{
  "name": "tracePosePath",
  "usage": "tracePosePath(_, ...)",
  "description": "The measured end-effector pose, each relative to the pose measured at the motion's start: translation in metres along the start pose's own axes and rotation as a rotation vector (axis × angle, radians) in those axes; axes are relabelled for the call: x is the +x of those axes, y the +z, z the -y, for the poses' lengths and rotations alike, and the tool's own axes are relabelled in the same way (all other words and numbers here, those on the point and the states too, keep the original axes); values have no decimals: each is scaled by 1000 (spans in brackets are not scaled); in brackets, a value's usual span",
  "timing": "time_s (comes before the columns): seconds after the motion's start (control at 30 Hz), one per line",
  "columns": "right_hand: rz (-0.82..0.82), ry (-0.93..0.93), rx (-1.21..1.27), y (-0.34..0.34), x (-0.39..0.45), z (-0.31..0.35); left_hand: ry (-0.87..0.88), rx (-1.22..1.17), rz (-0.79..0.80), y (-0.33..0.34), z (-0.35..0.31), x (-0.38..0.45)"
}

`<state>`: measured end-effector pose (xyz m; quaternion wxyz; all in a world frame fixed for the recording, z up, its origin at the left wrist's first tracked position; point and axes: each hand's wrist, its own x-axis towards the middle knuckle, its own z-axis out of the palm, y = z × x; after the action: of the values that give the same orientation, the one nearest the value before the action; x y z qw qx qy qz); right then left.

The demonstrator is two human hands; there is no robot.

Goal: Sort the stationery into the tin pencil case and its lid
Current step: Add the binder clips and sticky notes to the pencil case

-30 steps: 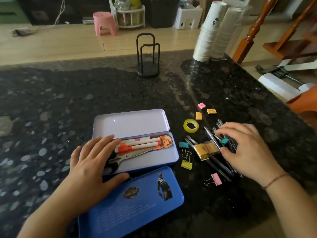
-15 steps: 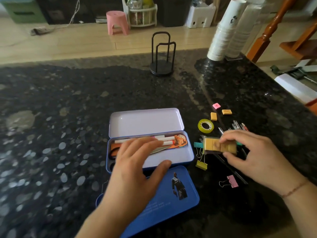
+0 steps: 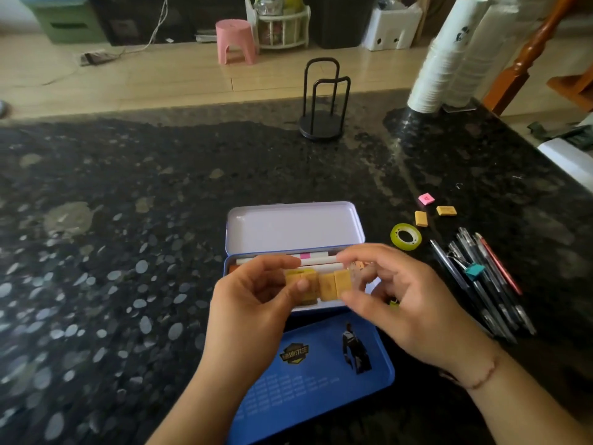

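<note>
head view: both hands, left hand (image 3: 253,303) and right hand (image 3: 407,303), pinch a yellow eraser pack (image 3: 324,284) with their fingers above the tin pencil case (image 3: 231,268), which holds markers; pens (image 3: 481,284), tape (image 3: 405,236) and erasers (image 3: 421,218) remain on the tabletop (image 3: 128,252), lid (image 3: 314,374) unfilled.

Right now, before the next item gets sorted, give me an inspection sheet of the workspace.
Surface: dark speckled stone counter, glare patches.
Job's things: open tin pencil case with white markers inside; blue lid lying nearer the person; yellow block set held above the case.
Clutter: tape roll, two yellow erasers, pink eraser, pens with a teal binder clip, black wire stand, stacked paper cups.
Grips: left hand and right hand both pinch the block set.
Cables: white cord on the floor beyond.
Surroundings: pink stool, wooden floor.
</note>
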<state>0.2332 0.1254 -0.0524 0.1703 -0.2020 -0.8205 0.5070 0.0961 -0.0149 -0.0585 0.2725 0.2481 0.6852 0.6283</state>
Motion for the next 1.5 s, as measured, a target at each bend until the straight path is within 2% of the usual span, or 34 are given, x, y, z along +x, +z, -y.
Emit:
tracePosePath(0.1,32,112,213,5,6,-3,18,141,-53,-3,6,5)
tracePosePath(0.27,-115,158,-110,26,10,-9,28,356,-10,-5,14,10)
tracePosePath(0.47,-180,128,-291,40,11,-15,298,739,-4,1,21,8)
tracePosePath(0.6,-123,111,-388,42,11,-15,296,816,-8,0,29,9)
tracePosePath(0.87,-135,88,-445,47,14,-21,261,804,-7,0,32,10)
tracePosePath(1.03,-154,85,-433,46,15,-20,286,946,-47,-5,35,10)
tracePosePath(1.17,-17,14,-566,46,10,-15,341,1052,-59,-6,34,8)
tracePosePath(1.3,136,-11,-642,42,7,-8,375,1035,-22,-2,34,7)
tracePosePath(1.37,54,-28,-604,27,8,-6,390,1013,-3,-2,33,7)
tracePosePath(1.4,-61,-10,-576,14,9,-6,389,1009,2,-3,32,7)
tracePosePath(1.5,-384,222,-645,-44,6,-19,382,992,10,-8,31,10)
